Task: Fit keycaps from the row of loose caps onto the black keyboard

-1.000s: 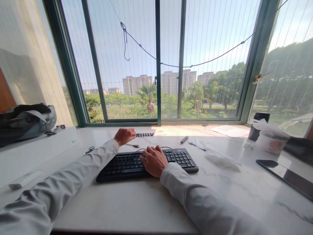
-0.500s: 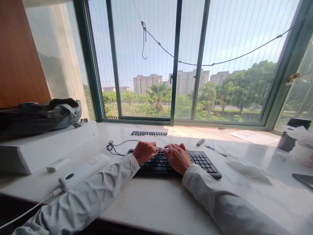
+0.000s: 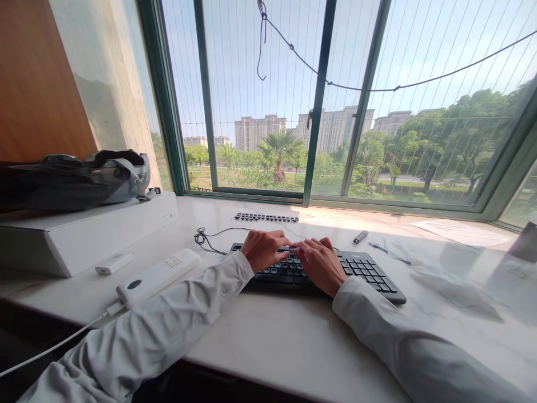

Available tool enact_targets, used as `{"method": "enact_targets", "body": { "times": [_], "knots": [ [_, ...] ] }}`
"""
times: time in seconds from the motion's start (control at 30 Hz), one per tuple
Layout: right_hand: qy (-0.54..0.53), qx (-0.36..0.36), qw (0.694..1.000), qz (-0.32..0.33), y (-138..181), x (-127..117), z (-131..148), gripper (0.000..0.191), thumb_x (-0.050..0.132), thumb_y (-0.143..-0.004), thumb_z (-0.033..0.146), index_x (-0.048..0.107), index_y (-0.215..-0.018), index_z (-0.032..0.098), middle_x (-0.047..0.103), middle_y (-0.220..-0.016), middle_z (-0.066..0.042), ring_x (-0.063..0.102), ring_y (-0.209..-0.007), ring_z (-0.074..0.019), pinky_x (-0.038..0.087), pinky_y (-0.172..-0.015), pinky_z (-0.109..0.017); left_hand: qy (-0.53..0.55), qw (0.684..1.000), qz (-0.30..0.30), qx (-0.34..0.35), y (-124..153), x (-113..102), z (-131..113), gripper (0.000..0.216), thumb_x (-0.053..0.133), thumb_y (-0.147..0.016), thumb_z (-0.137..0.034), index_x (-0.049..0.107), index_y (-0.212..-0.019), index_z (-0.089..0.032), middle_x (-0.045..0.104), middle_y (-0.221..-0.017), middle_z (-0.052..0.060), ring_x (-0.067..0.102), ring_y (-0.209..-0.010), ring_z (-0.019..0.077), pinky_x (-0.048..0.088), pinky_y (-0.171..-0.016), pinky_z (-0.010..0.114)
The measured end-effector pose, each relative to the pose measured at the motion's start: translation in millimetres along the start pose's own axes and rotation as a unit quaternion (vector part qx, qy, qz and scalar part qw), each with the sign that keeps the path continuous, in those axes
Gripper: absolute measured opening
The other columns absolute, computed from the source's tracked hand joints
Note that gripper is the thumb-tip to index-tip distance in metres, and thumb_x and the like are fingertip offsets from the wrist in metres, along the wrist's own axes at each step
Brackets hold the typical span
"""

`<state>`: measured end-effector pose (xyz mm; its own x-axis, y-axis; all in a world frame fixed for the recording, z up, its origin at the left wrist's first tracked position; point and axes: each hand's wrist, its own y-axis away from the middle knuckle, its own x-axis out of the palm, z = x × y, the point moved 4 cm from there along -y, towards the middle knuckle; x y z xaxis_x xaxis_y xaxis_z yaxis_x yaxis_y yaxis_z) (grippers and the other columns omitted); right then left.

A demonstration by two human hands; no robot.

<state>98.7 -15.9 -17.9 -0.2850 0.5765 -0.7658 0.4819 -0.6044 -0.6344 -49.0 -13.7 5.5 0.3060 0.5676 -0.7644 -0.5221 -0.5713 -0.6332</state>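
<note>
A black keyboard (image 3: 369, 274) lies on the white marble counter (image 3: 272, 347). Both my hands are on its upper middle keys, fingertips almost touching. My left hand (image 3: 265, 250) is curled, thumb and fingers pinched together over the top rows; what they hold, if anything, is hidden. My right hand (image 3: 322, 265) rests on the keys with bent, slightly spread fingers and holds nothing. A strip of loose black keycaps (image 3: 266, 217) lies behind the keyboard near the window.
A thin black cable (image 3: 208, 237) coils left of the keyboard. Further left are a white device with a cord (image 3: 157, 276), a small white stick (image 3: 113, 263), and a white box (image 3: 88, 235) with a dark bag (image 3: 79, 179) on it. At the right lie a marker (image 3: 359, 237), a blue pen (image 3: 384, 249) and paper (image 3: 459, 232).
My left hand has drawn back from the keycap strip to the keyboard, meeting the right hand. My head has turned left and dipped, so the phone and cup are out of view.
</note>
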Motion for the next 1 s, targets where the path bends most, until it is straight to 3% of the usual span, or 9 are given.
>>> {"method": "enact_targets", "body": {
  "times": [0.17,0.4,0.67,0.83,1.0],
  "knots": [
    [0.006,-0.007,1.0,-0.008,0.4,-0.8,0.7,0.026,0.039,-0.096,0.031,0.062,-0.105,0.022,0.067,-0.089,-0.004,0.058,-0.084,-0.0158,0.027,-0.077,-0.031,0.043,0.999,-0.019,0.016,0.8,0.8,-0.6,0.033,0.059,-0.081,-0.041,0.065,-0.111,-0.03,0.071,-0.099,-0.001,0.066,-0.085,0.0159,0.041,-0.064,0.022],
    [0.001,-0.007,1.0,-0.019,0.5,-4.1,0.4,0.023,0.04,-0.096,0.03,0.061,-0.1,0.02,0.066,-0.084,-0.003,0.056,-0.082,-0.0168,0.026,-0.076,-0.032,0.07,0.996,-0.033,0.032,1.3,2.5,-0.7,0.031,0.053,-0.086,-0.042,0.065,-0.112,-0.031,0.073,-0.091,-0.001,0.068,-0.082,0.0149,0.045,-0.066,0.02],
    [-0.015,0.006,0.999,-0.037,0.4,-10.5,-1.0,0.032,0.035,-0.097,0.032,0.06,-0.113,0.021,0.067,-0.09,-0.006,0.055,-0.085,-0.0168,0.025,-0.078,-0.032,0.089,0.993,-0.072,0.006,2.8,3.3,2.2,0.032,0.055,-0.086,-0.042,0.064,-0.115,-0.033,0.069,-0.108,-0.004,0.068,-0.084,0.0124,0.048,-0.075,0.02],
    [-0.011,0.018,1.0,-0.022,0.6,-11.2,-1.0,0.033,0.035,-0.097,0.032,0.061,-0.116,0.024,0.069,-0.09,-0.005,0.057,-0.084,-0.016,0.025,-0.078,-0.032,0.102,0.994,-0.038,-0.023,1.9,4.9,3.3,0.033,0.056,-0.085,-0.042,0.065,-0.114,-0.03,0.069,-0.108,-0.002,0.067,-0.085,0.0143,0.048,-0.076,0.022],
    [-0.004,0.031,0.999,-0.017,1.3,-10.8,-0.7,0.034,0.036,-0.097,0.035,0.064,-0.113,0.026,0.071,-0.086,-0.004,0.057,-0.082,-0.0159,0.024,-0.08,-0.033,0.139,0.989,0.012,-0.047,-3.5,0.9,13.0,0.032,0.065,-0.078,-0.038,0.067,-0.109,-0.03,0.072,-0.095,-0.005,0.067,-0.083,0.014,0.047,-0.075,0.022]
  ]
}}
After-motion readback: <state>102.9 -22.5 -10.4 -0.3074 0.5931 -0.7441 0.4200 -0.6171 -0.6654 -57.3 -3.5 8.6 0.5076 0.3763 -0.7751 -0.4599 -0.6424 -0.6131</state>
